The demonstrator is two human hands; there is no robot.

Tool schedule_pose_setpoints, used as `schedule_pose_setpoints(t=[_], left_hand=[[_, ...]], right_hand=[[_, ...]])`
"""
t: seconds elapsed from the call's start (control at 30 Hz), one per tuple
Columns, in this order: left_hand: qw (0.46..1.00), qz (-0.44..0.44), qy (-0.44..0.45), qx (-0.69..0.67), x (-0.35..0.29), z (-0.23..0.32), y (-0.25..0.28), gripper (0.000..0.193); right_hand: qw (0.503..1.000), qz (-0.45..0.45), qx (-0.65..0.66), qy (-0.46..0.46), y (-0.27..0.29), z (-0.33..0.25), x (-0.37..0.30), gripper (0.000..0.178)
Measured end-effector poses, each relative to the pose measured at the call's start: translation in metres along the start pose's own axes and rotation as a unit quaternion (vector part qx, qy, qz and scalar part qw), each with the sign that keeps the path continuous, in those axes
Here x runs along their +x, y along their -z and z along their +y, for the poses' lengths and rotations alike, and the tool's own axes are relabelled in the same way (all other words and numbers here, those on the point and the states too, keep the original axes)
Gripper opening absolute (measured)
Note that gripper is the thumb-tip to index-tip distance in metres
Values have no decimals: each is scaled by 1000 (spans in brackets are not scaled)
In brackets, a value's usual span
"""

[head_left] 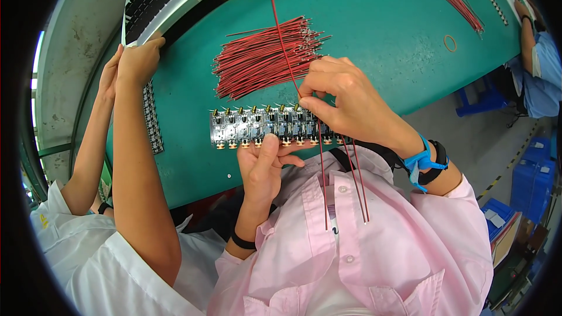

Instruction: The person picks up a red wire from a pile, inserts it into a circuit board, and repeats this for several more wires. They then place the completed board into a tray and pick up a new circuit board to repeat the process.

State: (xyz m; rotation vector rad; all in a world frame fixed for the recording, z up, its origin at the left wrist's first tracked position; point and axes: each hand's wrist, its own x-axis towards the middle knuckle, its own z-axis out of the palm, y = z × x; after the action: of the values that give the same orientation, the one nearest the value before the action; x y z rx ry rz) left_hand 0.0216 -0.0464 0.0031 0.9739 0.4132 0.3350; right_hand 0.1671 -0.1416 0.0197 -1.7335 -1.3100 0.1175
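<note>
My left hand (261, 168) grips a strip of joined circuit boards (257, 124) from its near edge, thumb on top and fingers underneath. The strip carries rows of small parts, with brass-coloured round pieces along the near side. Above its right half, my right hand (345, 93) is closed in a pinch on a thin red wire (283, 41), which slants up and away over the table. Several red wires (324, 190) hang from the strip's right end toward my pink shirt. Just beyond the strip lies a large pile of red wires (263, 55). My right fingertips hide the pinched wire's lower end.
At left, a co-worker's hands (137, 61) hold a pale edge by a rack of dark boards (167, 0). Another board strip (152, 120) lies on the green table (374, 17). Farther right are a wire bundle (459, 7), a rubber band (449, 43) and another person's arm (525, 41).
</note>
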Motion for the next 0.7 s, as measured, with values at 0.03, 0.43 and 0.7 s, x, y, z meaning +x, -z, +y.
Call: schedule_pose_setpoints(t=[0.03, 0.43, 0.7], left_hand=[[1000, -2, 1, 4, 0, 0, 0, 23], [1000, -13, -8, 7, -2, 1, -1, 26], [1000, -17, -5, 4, -1, -1, -3, 26]], right_hand=[[1000, 0, 2, -3, 0, 0, -1, 7], [1000, 14, 16, -8, 2, -1, 0, 8], [999, 13, 27, -13, 4, 1, -1, 7]])
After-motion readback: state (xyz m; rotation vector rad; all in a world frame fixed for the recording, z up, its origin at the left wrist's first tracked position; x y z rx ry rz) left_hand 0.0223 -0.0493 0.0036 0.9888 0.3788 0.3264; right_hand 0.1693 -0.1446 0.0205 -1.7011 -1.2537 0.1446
